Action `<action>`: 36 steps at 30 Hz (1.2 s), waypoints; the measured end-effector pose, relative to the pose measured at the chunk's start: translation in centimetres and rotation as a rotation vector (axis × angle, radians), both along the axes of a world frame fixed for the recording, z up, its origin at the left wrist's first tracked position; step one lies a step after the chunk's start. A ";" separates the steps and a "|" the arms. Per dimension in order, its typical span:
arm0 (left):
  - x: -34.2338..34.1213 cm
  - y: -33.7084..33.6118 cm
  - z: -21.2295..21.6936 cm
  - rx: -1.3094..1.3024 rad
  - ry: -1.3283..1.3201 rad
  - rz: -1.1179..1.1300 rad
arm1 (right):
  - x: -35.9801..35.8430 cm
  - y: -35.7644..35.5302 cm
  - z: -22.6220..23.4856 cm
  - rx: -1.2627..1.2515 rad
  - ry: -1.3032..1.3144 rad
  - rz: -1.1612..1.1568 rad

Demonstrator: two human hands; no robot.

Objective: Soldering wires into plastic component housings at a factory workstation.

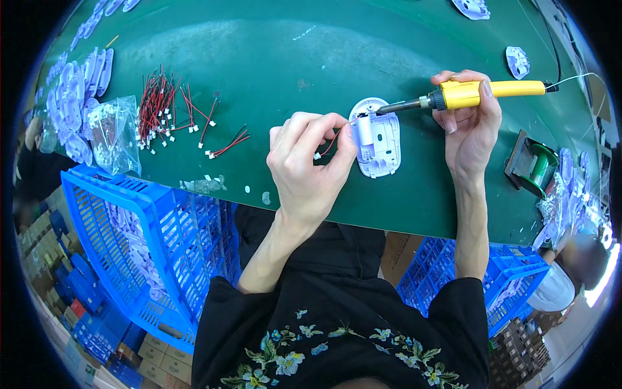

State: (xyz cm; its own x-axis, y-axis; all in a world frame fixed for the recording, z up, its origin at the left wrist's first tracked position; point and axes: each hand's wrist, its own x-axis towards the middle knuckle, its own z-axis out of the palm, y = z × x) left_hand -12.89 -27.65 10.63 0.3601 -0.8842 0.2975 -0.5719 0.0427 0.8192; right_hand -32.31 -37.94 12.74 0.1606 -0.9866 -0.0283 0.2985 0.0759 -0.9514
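A white plastic housing (383,150) lies on the green table (272,71) in front of me. My left hand (308,165) pinches a thin red and black wire (330,144) against the housing's left side. My right hand (470,126) grips a yellow-handled soldering iron (483,94); its dark metal tip reaches left to the top of the housing, near a small white cylinder part there. The wire's far end is hidden under my fingers.
A heap of red and black wires (162,107) lies at the left, beside a clear plastic bag (116,133) and stacked white housings (78,97). Blue crates (149,227) stand below the table edge. A green solder spool holder (534,165) sits at the right.
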 end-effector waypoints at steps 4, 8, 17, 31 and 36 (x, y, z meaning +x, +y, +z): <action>0.1 -0.2 0.2 -0.011 0.000 -0.013 | 0.3 0.0 -0.1 -0.001 0.024 0.014; 0.1 -0.2 0.1 -0.014 -0.015 -0.008 | 0.6 0.0 -0.4 -0.019 0.056 0.005; 0.1 -0.3 0.0 -0.008 -0.006 -0.001 | 0.6 0.0 -0.5 -0.041 0.033 0.010; 0.0 -0.4 0.3 0.024 -0.045 -0.008 | 0.7 0.2 -0.4 -0.077 0.070 0.001; 0.0 -0.4 0.2 0.027 -0.040 -0.004 | 0.6 0.2 -0.4 -0.078 0.065 0.007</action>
